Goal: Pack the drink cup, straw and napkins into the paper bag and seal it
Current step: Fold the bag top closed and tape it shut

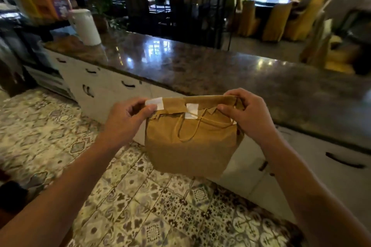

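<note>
The folded top of the paper bag [190, 146] is pinched at both ends: its left corner between thumb and fingers of the left hand [128, 118], its right corner by the closed right hand [247, 116]. The bag is carried in the air over the tiled floor [60, 126], in front of the near edge of the counter [200, 66] and resting on nothing. The fold's long axis runs straight from one grip to the other. A loose white tape strip [154, 103] is held at the left thumb, so that hand is judged nearer for pressing it down. One piece of tape [191, 110] is already set at the middle. Cup, straw and napkins cannot be seen
</note>
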The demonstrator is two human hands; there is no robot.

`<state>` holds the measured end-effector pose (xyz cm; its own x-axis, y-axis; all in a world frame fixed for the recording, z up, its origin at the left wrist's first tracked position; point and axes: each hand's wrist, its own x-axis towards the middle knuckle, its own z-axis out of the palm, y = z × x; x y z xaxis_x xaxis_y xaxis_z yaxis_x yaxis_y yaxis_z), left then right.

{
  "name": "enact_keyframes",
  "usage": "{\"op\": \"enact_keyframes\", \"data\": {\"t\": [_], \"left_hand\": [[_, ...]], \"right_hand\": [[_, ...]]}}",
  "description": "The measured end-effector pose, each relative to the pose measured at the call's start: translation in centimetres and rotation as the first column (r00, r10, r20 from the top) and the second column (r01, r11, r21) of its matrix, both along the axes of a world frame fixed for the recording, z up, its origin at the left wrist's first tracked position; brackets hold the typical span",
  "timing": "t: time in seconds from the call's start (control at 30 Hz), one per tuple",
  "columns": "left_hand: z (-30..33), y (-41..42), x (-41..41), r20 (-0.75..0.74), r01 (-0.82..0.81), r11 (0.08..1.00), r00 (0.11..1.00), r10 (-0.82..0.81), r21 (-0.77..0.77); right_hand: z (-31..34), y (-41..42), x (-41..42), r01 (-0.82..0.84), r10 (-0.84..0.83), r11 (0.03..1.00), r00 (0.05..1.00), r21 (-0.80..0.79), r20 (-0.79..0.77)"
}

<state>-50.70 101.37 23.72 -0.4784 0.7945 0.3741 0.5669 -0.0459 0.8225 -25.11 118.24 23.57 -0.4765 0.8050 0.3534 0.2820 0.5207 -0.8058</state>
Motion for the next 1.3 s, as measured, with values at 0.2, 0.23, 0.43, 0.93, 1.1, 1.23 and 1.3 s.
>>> {"op": "enact_keyframes", "data": {"t": [0.2,0.23,0.43,0.93,1.1,1.23,1.3], "left_hand": [[-0.6,10.7,0.6,-0.008,0.165,0.986,0.986,-0.165,0.028],[-0.7,12.5,0.6,-0.005,0.193,0.981,0.981,-0.193,0.03],[-0.8,23.5,-0.7,-0.013,0.318,0.947,0.948,-0.318,0.041],[1.2,46.8,1.3,-0.076,0.521,0.852,0.853,-0.517,0.047],[0.9,53.3,4.8,-0.088,0.533,0.845,0.844,-0.528,0.041],[0.1,58.5,8.0,-0.08,0.472,0.882,0.88,-0.469,0.02],[-0.3,60.9,9.4,-0.092,0.45,0.893,0.889,-0.449,-0.003]], "right_hand": [[-0.4,5.9,3.4,0.182,-0.182,0.983,0.983,0.003,0.005],[-0.5,6.9,3.8,0.209,-0.209,0.978,0.978,0.004,0.003],[0.2,13.0,3.9,0.331,-0.332,0.943,0.943,0.028,0.004],[3.2,29.4,6.9,0.517,-0.521,0.854,0.845,0.067,0.123],[2.9,36.4,10.3,0.525,-0.53,0.847,0.846,0.08,0.059],[2.1,43.0,13.3,0.511,-0.515,0.857,0.856,0.072,0.057],[1.7,45.7,14.7,0.521,-0.523,0.852,0.851,0.051,0.047]]}}
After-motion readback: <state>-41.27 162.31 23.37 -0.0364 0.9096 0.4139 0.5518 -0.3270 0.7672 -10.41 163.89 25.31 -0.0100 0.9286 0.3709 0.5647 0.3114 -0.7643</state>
